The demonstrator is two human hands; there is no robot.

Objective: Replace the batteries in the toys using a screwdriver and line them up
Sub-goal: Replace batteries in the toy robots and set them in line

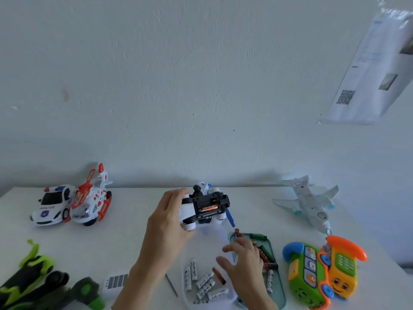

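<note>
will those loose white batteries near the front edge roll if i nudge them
Probably yes: the white batteries are smooth cylinders lying on their sides, pointing different ways. Several touch, so one nudge may scatter others. They look rigid and small, so likely easy to pinch.

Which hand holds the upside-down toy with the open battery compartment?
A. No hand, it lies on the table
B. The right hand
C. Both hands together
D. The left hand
D. The left hand grips the upturned toy above the table, its battery compartment open with one battery inside, while the right hand reaches down over the green tray of batteries, apart from the toy.
</note>
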